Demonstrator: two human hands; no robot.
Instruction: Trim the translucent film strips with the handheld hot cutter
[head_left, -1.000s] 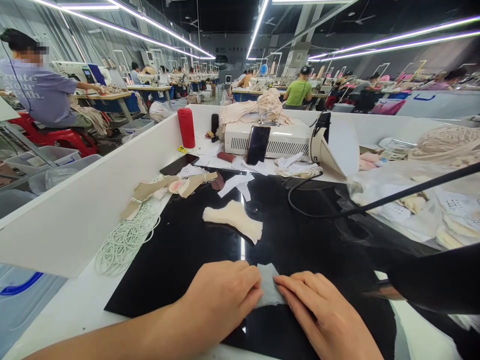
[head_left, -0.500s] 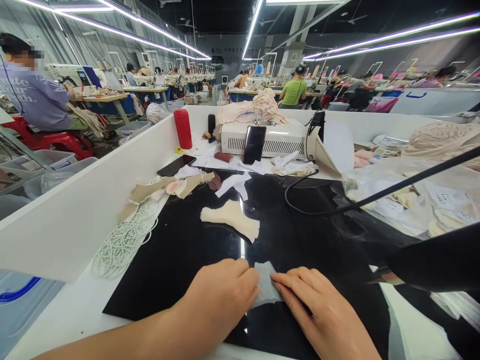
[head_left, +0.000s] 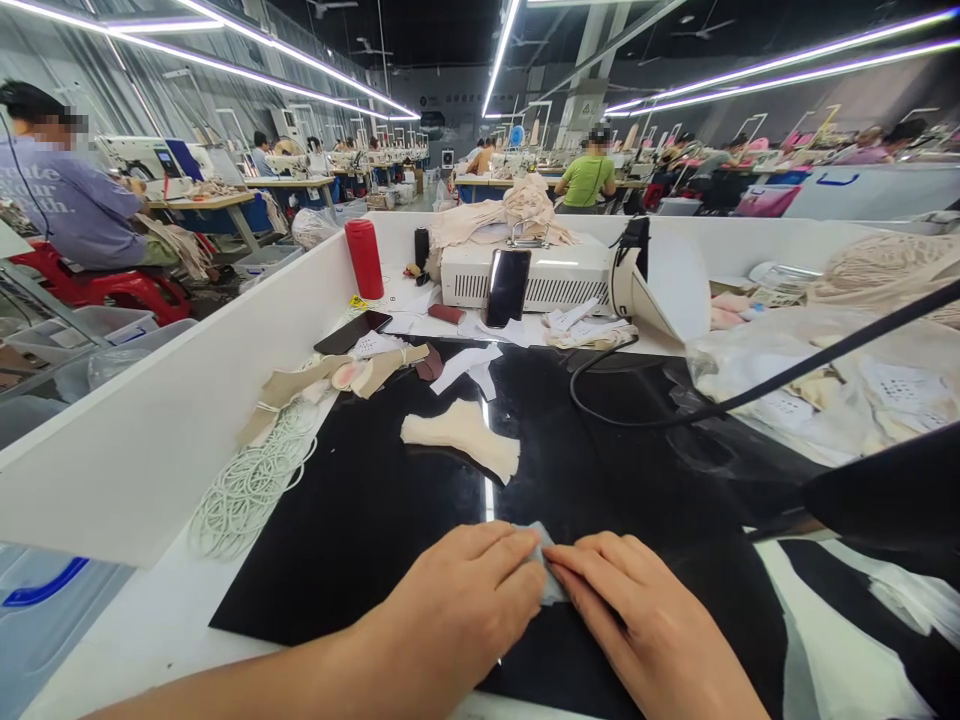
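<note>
A small light grey-blue fabric piece [head_left: 551,588] lies on the glossy black board [head_left: 360,530], mostly covered by my hands. My left hand [head_left: 480,590] rests over its left part, fingers curled onto it and fingertips partly hidden. From the other side, my right hand [head_left: 630,595] pinches the fabric's right edge between thumb and fingers. The fingers of both hands almost meet. Farther up the board lies a cream fabric piece [head_left: 461,440] with flared ends, apart from both hands.
White paper cutouts [head_left: 469,370] and a tangle of pale green cord [head_left: 247,500] lie beyond. A black cable [head_left: 675,420] and a dark arm [head_left: 892,490] cross the right side. Pale cut pieces [head_left: 840,640] sit at lower right. A phone [head_left: 508,288] leans on a white machine [head_left: 457,278].
My left hand has slid right across the grey-blue fabric, covering more of it and closing towards my right hand. My right hand stays almost in place, still pinching the edge.
</note>
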